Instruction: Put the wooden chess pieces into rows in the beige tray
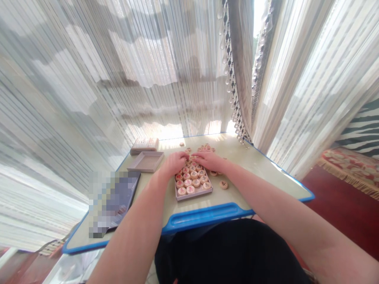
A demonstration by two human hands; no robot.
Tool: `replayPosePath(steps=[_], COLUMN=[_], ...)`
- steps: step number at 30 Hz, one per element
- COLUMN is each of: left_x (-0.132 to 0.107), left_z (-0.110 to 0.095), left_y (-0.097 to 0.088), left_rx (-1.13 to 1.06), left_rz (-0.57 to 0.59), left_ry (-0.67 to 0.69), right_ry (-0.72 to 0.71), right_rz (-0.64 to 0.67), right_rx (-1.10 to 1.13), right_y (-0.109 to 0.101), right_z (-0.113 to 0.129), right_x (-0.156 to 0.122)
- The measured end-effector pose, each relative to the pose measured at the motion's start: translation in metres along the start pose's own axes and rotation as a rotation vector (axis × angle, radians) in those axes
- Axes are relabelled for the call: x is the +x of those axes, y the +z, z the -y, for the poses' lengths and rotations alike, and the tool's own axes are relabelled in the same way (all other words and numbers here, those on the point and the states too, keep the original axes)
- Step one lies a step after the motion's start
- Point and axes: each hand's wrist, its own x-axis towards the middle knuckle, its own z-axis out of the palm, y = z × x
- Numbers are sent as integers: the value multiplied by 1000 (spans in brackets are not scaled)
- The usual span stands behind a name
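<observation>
A shallow light box point(194, 197) stands near the front of the table, holding several rows of round wooden Chinese chess pieces point(187, 183) with red or dark characters. My left hand point(177, 161) is at the box's far left, its fingers curled and fingertips close together; whatever they grip is too small to make out. Over the far right part of the box lies my right hand point(209, 160), fingers stretched leftward, the tips close to my left fingertips. Both hands partly hide the far rows. A loose chess piece point(223, 184) lies right of the box.
More chess pieces point(206, 148) lie in a heap beyond my hands. At left are an empty box lid point(147, 161), a thick rectangular case point(144, 145) and a dark flat tablet-like object point(126, 197). The table point(266, 177) has a raised blue edge; curtains point(166, 71) hang behind.
</observation>
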Motion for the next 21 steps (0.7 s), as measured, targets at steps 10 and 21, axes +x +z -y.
replayPosePath(steps=[10,21], left_x=[-2,-1], left_z=[-4,-2], left_y=[0,-1], left_rx=[-20,-36], left_rz=[20,46], left_ry=[-77,-64], right_ry=[76,65], right_rz=[-62,-32], right_rx=[-125,-129], right_y=[-4,0], right_z=[-8,-5], right_x=[0,1])
